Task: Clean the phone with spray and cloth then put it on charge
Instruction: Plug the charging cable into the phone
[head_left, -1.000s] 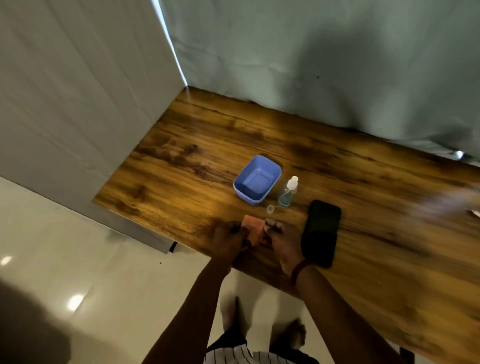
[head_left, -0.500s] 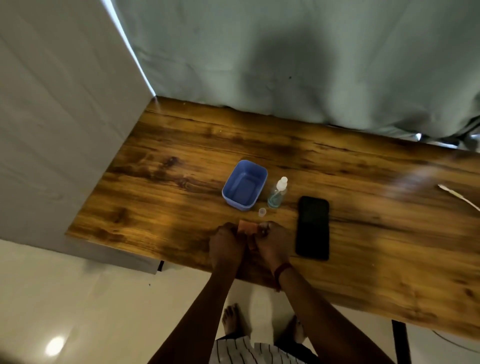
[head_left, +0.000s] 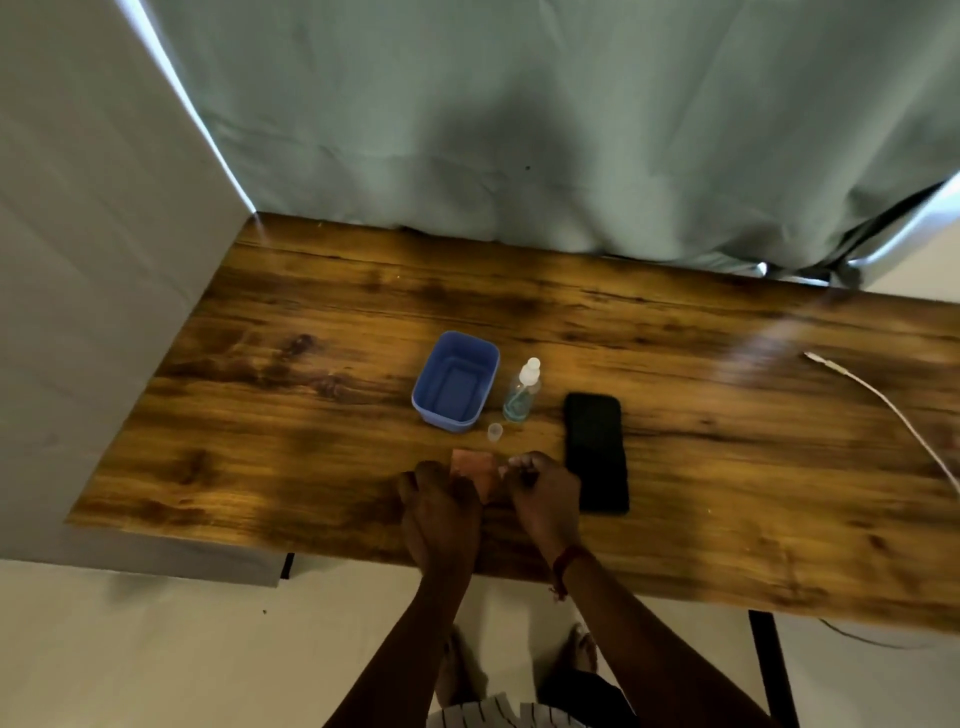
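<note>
- My bare feet (head_left: 579, 652) on the pale floor (head_left: 130, 649), just under the table's near edge.
- Red band (head_left: 566, 558) on my R wrist.
- L hand (head_left: 441, 512): knuckles up, fingers curled over the cloth's (head_left: 471, 470) left/near side, gripping it. Fingertips are hidden, so I can't tell exactly how.
- R hand (head_left: 545, 493): fingers curled in, pinching the cloth's right edge, as far as I can make out.
- Cloth: small, orange, between both hands, low over the table (head_left: 260, 415) near the front edge. Can't tell if it's flat on the wood or just off it.
- Phone (head_left: 596, 452): black, screen dark, lying flat on the table just beside my R hand, long side running near to far. Not touching the cloth.
- Cap (head_left: 495, 431): small, clear, standing on the wood just past the cloth.
- Spray (head_left: 521, 397): clear bottle w/ white nozzle, upright, a bit of bluish liquid in it, between tub and phone, just behind the cap.
- Tub (head_left: 456, 382): blue, rectangular, open top, just left of the spray.
- Cable (head_left: 878, 400): white, far right on the table, plug end lying on the wood, well apart from the phone.
- Grey-green curtain (head_left: 519, 130) hangs behind the table's far edge.
</note>
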